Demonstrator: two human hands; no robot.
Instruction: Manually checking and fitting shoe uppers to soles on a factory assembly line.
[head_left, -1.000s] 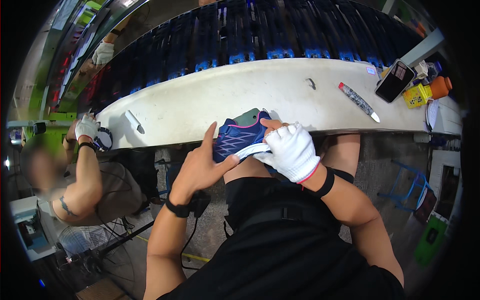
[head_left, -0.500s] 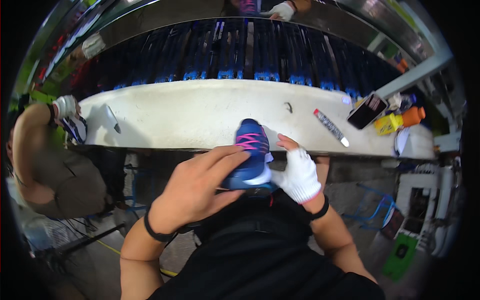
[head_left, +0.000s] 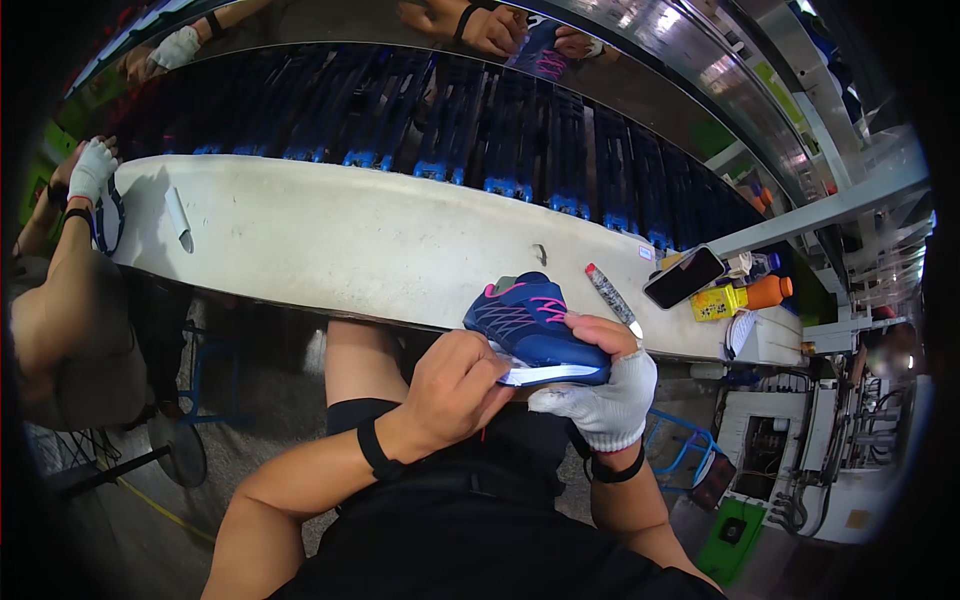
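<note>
A navy blue sneaker (head_left: 530,325) with pink laces and a white sole lies on its side over my lap, at the front edge of the white bench (head_left: 330,235). My right hand (head_left: 605,395), in a white fingerless glove, holds it from below with the thumb over the upper. My bare left hand (head_left: 455,385), a black band on its wrist, grips the sneaker's heel and sole edge.
On the bench lie a marker pen (head_left: 612,298), a phone (head_left: 684,277), a yellow box (head_left: 718,301), an orange bottle (head_left: 768,292) and a white tool (head_left: 178,220). A dark conveyor (head_left: 450,120) runs behind. A gloved co-worker (head_left: 60,260) works at the left; other hands (head_left: 490,25) show beyond.
The sneaker has turned from toe-up to lying on its side. Both hands regripped it, the left closing on the heel. My view has shifted to the right.
</note>
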